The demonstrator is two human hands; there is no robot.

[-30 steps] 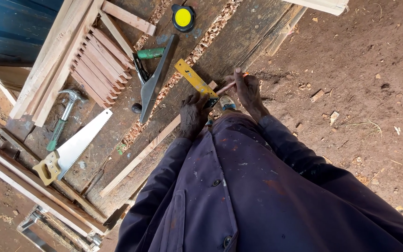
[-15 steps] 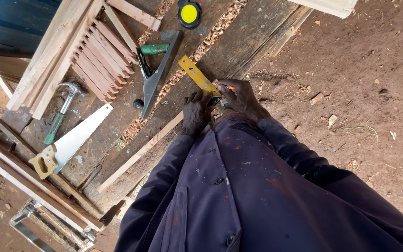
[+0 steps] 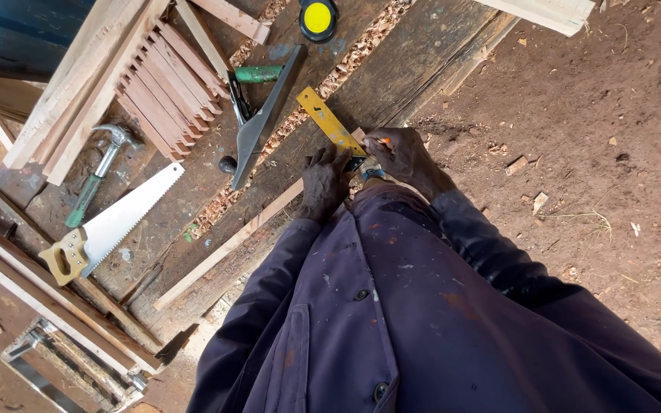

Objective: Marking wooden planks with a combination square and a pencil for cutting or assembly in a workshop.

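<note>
Left hand [image 3: 321, 187] spread flat, fingers pressing the yellow square [image 3: 331, 127] down onto the slat [image 3: 231, 245], apparently to stop the blade slipping while a line is drawn. Right hand [image 3: 398, 151] curled, pinching an orange pencil [image 3: 384, 141] at the square's edge, tip probably on the slat, though hidden behind the knuckles. Slat lying diagonally along the dark tabletop [image 3: 392, 69], its upper end under both hands, close to the body for control.

Further out: a plane [image 3: 258, 126] with a green handle just beside the square, shavings strewn along it; a yellow tape measure [image 3: 319, 17] at the top edge; a bundle of short slats [image 3: 166, 92] to the left; a hammer [image 3: 101, 172] and a handsaw [image 3: 112, 226] side by side, all within reach but well apart from the hands. Dirt floor [image 3: 590, 138] to the right.

Compared with a second ago: right hand then raised off the square with the pencil pointing away, now closed in at the blade edge; left hand unchanged in its press; square and slat in the same spot.
</note>
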